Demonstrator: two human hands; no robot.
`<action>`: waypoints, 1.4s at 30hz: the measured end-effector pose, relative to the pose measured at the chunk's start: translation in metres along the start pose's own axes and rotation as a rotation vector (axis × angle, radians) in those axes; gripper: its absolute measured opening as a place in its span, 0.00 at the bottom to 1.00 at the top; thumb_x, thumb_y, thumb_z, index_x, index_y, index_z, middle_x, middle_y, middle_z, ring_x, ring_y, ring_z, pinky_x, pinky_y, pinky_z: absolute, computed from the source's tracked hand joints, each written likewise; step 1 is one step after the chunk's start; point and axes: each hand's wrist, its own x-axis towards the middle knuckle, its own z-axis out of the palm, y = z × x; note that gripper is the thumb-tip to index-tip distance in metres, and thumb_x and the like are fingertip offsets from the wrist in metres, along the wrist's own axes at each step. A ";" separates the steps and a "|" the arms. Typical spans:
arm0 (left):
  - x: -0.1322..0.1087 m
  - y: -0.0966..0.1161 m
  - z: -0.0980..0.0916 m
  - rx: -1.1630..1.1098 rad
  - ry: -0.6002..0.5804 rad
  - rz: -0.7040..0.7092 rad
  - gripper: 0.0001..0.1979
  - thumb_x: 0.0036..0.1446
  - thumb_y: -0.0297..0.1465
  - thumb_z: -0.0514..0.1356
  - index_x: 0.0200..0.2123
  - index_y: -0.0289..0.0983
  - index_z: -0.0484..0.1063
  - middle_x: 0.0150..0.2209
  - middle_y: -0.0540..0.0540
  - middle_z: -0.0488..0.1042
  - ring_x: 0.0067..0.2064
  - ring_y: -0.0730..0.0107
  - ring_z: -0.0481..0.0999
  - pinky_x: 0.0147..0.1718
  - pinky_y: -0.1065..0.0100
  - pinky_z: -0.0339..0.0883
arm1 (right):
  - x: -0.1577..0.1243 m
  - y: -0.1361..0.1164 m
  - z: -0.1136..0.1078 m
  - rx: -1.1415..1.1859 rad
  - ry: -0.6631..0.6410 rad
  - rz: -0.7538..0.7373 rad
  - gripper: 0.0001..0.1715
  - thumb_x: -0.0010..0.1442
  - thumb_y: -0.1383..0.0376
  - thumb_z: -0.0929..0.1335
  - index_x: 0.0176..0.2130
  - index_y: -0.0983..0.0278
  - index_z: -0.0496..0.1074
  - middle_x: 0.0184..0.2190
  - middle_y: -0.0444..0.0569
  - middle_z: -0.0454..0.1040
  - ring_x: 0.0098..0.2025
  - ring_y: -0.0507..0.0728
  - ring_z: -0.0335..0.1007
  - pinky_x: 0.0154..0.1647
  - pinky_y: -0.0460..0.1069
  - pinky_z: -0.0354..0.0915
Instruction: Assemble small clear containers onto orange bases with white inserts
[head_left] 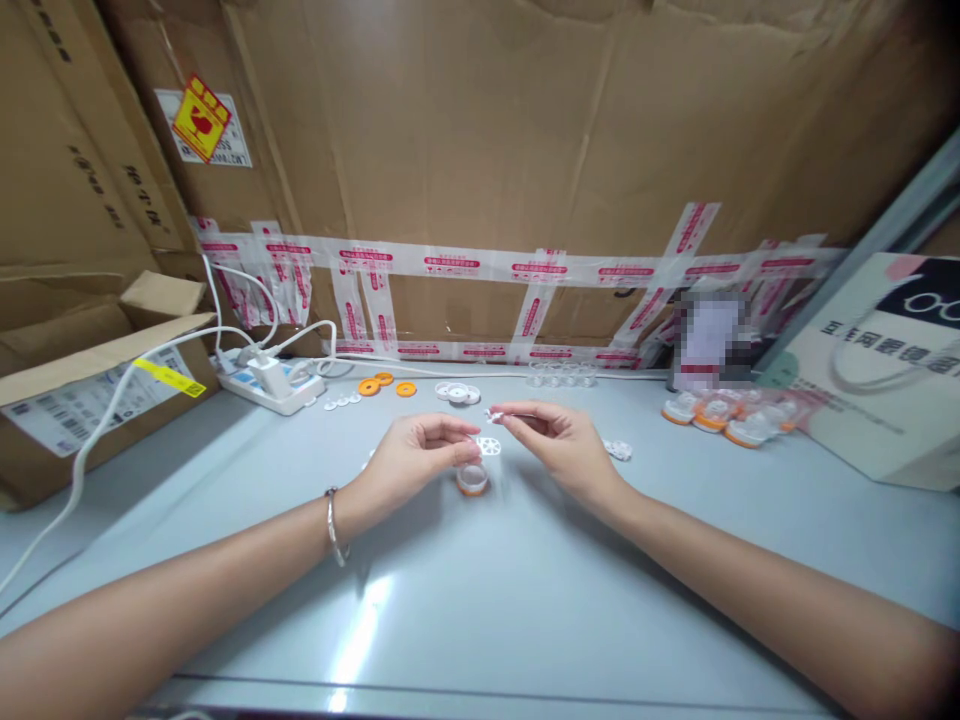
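In the head view, the left hand [416,448] pinches a white disc [491,447]; the right hand [566,445] pinches a small white piece [494,415]. A cup [472,482] stands just beside the left hand; orange rings [370,387] lie beyond it.

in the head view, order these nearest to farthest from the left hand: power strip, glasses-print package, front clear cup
From the left hand:
1. Front clear cup, right by its fingertips.
2. Power strip, to its left, farther back.
3. Glasses-print package, far right.
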 end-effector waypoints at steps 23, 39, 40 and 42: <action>0.001 -0.009 -0.001 -0.071 0.039 0.138 0.08 0.47 0.28 0.64 0.33 0.34 0.72 0.34 0.48 0.77 0.36 0.72 0.76 0.38 0.72 0.70 | -0.015 -0.006 0.006 -0.106 -0.088 -0.282 0.08 0.52 0.65 0.70 0.36 0.59 0.75 0.36 0.46 0.76 0.41 0.55 0.71 0.47 0.53 0.66; 0.000 -0.009 0.001 -0.020 0.095 0.140 0.09 0.47 0.30 0.64 0.34 0.35 0.72 0.34 0.48 0.76 0.36 0.71 0.75 0.37 0.71 0.70 | -0.020 -0.007 0.007 -0.204 -0.078 -0.300 0.09 0.55 0.66 0.68 0.39 0.60 0.71 0.38 0.45 0.72 0.41 0.52 0.69 0.46 0.50 0.67; 0.000 -0.009 0.001 -0.015 0.096 0.144 0.09 0.47 0.30 0.64 0.34 0.35 0.72 0.34 0.48 0.76 0.36 0.71 0.75 0.36 0.72 0.69 | -0.019 -0.008 0.007 -0.203 -0.081 -0.305 0.09 0.55 0.66 0.68 0.39 0.61 0.71 0.37 0.45 0.72 0.41 0.52 0.69 0.45 0.50 0.67; 0.000 -0.009 0.000 -0.014 0.094 0.152 0.09 0.47 0.29 0.64 0.34 0.36 0.72 0.34 0.49 0.76 0.36 0.72 0.75 0.36 0.72 0.69 | -0.019 -0.009 0.007 -0.211 -0.085 -0.318 0.08 0.55 0.66 0.68 0.39 0.61 0.72 0.37 0.46 0.72 0.41 0.52 0.69 0.45 0.49 0.67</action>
